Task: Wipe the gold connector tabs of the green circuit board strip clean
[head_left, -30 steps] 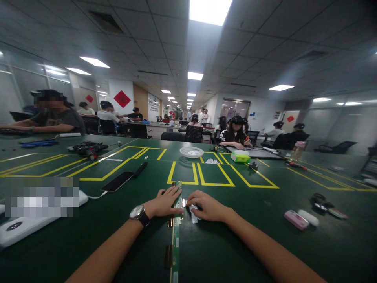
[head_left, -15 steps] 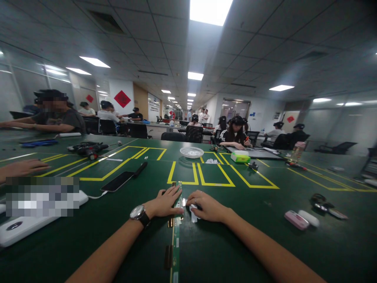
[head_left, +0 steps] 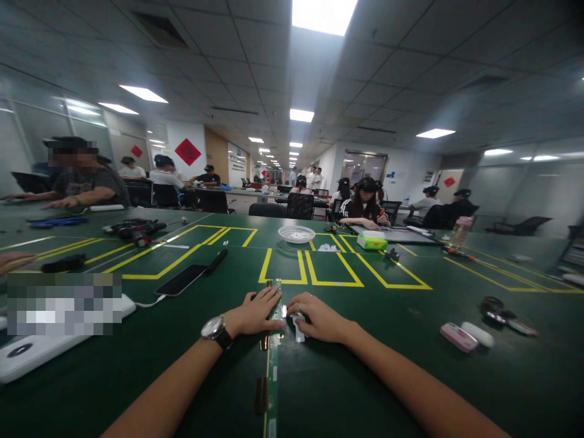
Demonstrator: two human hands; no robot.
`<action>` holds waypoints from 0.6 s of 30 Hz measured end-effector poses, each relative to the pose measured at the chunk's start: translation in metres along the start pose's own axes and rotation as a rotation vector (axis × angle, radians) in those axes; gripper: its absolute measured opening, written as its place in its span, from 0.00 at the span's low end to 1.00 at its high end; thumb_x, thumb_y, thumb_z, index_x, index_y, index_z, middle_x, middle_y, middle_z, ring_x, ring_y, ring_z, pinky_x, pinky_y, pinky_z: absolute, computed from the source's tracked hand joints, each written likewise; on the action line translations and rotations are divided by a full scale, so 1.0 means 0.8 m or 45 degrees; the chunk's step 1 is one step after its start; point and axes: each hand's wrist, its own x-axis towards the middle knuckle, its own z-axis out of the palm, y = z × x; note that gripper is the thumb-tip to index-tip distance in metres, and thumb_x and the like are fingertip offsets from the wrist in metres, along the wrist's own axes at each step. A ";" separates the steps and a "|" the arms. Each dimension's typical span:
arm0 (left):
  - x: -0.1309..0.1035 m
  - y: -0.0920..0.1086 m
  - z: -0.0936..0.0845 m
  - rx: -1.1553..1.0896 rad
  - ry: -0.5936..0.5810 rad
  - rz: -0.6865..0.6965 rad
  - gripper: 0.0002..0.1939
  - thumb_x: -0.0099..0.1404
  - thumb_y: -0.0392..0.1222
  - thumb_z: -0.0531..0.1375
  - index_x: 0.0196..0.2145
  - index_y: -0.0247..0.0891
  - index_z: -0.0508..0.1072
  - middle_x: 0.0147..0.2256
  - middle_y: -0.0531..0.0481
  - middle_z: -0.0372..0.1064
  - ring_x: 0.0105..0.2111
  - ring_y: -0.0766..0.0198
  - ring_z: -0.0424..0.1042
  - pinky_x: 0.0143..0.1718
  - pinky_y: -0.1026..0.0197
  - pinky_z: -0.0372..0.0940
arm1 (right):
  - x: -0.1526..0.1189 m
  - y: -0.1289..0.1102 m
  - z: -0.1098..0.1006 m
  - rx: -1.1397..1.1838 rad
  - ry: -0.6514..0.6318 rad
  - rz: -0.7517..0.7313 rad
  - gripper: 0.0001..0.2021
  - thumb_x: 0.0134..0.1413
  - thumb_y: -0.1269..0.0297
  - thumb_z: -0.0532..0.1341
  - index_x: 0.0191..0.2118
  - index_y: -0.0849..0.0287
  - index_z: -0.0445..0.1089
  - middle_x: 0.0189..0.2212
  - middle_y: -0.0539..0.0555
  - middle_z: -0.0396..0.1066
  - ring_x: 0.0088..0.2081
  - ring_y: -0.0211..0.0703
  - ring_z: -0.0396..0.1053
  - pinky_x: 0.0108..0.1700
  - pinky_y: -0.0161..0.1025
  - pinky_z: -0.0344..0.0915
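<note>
A long, narrow green circuit board (head_left: 272,371) with brown flex tabs along its left side lies on the green table, pointing away from me. My left hand (head_left: 256,313) rests on its far part, fingers stretched out and thumb reaching across the board. Just right of the board, my right hand (head_left: 319,317) is closed with curled fingers on a crumpled white wipe (head_left: 298,328). Its fingertips are close to the board's right edge, by a small shiny part. Whether they touch the board I cannot tell.
A phone (head_left: 182,280) on a white cable lies left, near a long white case (head_left: 68,340). Ahead stands a white plastic basket (head_left: 296,235). At right are a pink case (head_left: 458,337) and a dark-strapped item (head_left: 495,310). Co-workers sit around the table.
My right hand has shifted slightly to the left; my left hand stays on the board. At the far left, a co-worker's hand has drawn back, uncovering a dark object.
</note>
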 end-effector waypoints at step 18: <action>-0.002 0.005 -0.003 -0.049 -0.043 -0.016 0.43 0.65 0.69 0.44 0.67 0.39 0.38 0.66 0.41 0.27 0.65 0.48 0.29 0.59 0.38 0.35 | 0.007 0.008 -0.001 0.063 -0.115 -0.012 0.19 0.56 0.77 0.52 0.52 0.60 0.66 0.45 0.56 0.71 0.49 0.43 0.63 0.53 0.42 0.59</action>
